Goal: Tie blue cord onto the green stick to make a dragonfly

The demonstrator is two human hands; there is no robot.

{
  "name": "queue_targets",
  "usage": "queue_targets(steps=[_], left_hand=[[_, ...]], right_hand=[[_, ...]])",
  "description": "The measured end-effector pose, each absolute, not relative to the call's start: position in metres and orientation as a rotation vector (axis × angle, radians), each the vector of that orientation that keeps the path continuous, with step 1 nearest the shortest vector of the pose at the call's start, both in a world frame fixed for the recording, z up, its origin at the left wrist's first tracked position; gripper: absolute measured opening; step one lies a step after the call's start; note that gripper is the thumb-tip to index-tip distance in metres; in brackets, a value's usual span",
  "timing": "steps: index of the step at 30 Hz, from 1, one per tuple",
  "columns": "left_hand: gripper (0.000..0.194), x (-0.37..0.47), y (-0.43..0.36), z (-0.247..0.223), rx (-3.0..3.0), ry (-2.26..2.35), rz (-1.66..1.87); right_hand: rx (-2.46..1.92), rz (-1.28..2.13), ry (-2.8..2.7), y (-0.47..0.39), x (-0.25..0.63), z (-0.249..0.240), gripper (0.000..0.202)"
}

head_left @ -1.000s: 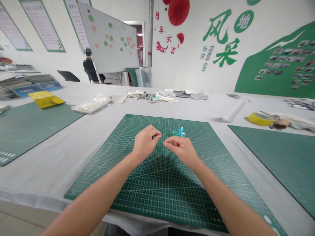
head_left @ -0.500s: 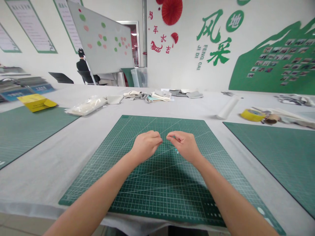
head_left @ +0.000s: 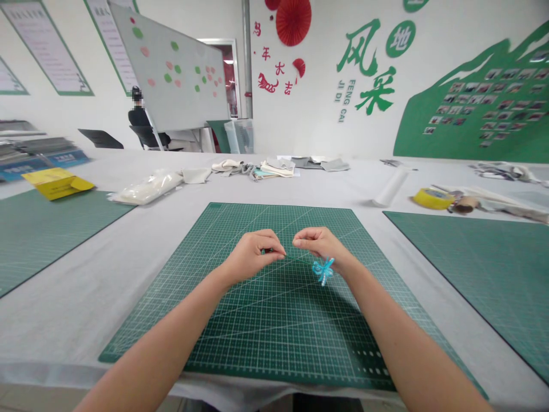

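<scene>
Above the middle of a green gridded cutting mat [head_left: 266, 343], my left hand [head_left: 256, 255] pinches thumb and finger together on a thin thread or wire. That line runs faintly right toward a small blue beaded piece [head_left: 323, 270] with several looped ends. The piece hangs just below my right hand [head_left: 319, 245], near the wrist. My right hand is closed in a pinch a little right of my left fingertips, with a small gap between the hands. What it holds is too small to make out.
Cutting mats lie left [head_left: 64, 223] and right [head_left: 480, 257]. Farther back are a yellow folder [head_left: 58, 183], a plastic-wrapped pack [head_left: 148, 187], cloth pieces [head_left: 277, 167], a white roll [head_left: 391, 187] and yellow tape [head_left: 433, 198]. A person [head_left: 139, 117] sits by the whiteboard.
The blue beaded piece, mostly hidden behind my right hand before, now shows fully below it. My left fingers have loosened into a thumb-and-finger pinch. The view has shifted slightly.
</scene>
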State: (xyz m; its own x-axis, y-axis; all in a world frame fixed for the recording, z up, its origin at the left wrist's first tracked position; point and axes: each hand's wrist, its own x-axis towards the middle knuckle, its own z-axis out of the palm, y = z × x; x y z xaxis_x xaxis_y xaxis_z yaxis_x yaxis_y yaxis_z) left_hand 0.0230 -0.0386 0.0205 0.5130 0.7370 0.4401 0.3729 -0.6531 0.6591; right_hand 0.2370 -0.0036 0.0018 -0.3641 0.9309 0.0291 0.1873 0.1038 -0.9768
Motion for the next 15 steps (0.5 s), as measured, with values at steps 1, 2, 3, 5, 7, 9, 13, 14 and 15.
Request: queue_targets(steps=[1,2,3,5,7,9,13,14,15], left_hand=[[0.009,0.023,-0.038,0.021,2.217,0.904,1.020],[0.007,0.023,-0.037,0.021,2.172,0.912,1.049],[0.007,0.023,-0.036,0.021,2.131,0.926,1.081],[0.006,0.022,-0.034,0.020,2.062,0.970,1.142],[0.006,0.021,-0.031,0.019,1.993,1.026,1.207],[0.007,0.020,-0.029,0.017,1.917,1.086,1.268],[0.010,0.017,-0.024,0.012,1.778,1.168,1.345],[0.010,0.017,-0.023,0.011,1.760,1.181,1.357],[0.010,0.016,-0.022,0.011,1.753,1.195,1.365]], right_hand=[[-1.101,1.393,-1.616,-0.003,0.236,0.000,0.028],[-1.085,1.447,-1.577,-0.003,0.235,-0.002,0.029],[-1.064,1.481,-1.552,-0.004,0.233,-0.004,0.030],[-1.038,1.495,-1.520,-0.005,0.228,-0.008,0.030],[-1.042,1.480,-1.498,-0.007,0.223,-0.010,0.030],[-1.055,1.462,-1.482,-0.010,0.218,-0.010,0.027],[-1.057,1.471,-1.445,-0.019,0.207,-0.006,0.023],[-1.061,1.470,-1.445,-0.021,0.204,-0.005,0.023],[-1.068,1.454,-1.458,-0.024,0.201,-0.004,0.022]])
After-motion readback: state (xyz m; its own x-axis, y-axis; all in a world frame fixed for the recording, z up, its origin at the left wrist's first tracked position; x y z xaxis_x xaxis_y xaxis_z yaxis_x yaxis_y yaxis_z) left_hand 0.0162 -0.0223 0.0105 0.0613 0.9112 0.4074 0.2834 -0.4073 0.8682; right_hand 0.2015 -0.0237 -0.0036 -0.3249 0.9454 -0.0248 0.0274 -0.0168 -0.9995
